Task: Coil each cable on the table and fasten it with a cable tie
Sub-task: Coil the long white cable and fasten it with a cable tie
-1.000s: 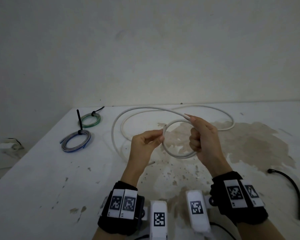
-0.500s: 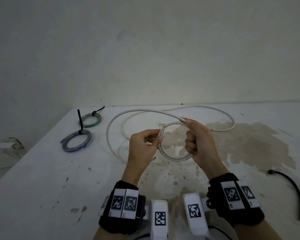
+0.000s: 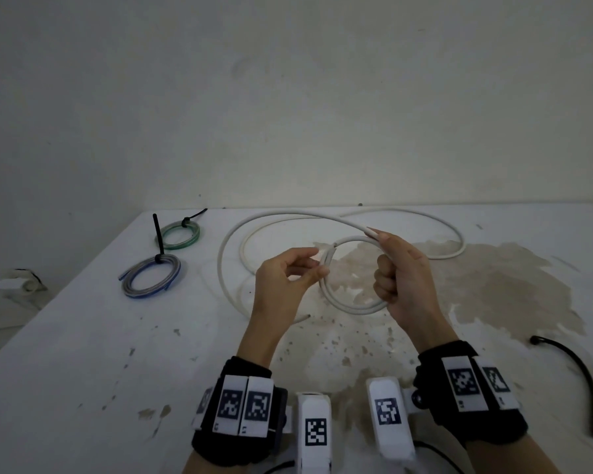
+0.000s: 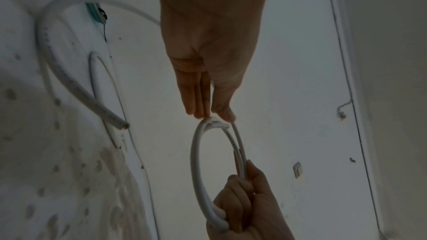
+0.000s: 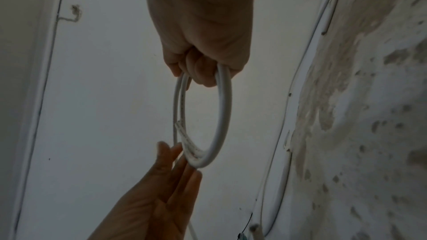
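- White cable (image 3: 353,304): small coil of about 2 turns held in the air above the counter (image 3: 83,354), between the 2 hands, standing roughly upright.
- Right hand (image 3: 403,278): fingers curled round the coil's right side, clamped on the turns.
- Left hand (image 3: 285,282): thumb and fingertips (image 4: 198,112) pinch the coil's left side, near a cut end.
- Key relation: the uncoiled slack leaves the coil's top by the right hand, then runs up and left in a wide loop on the counter. Judgement: left hand is nearer that slack, so it feeds the next turn.
- Count: 1 white cable in work; 2 coils tied, blue-grey coil (image 3: 151,276) and green coil (image 3: 178,235), far left; 1 black cable (image 3: 575,367) loose at right.
- No spare cable tie seen.
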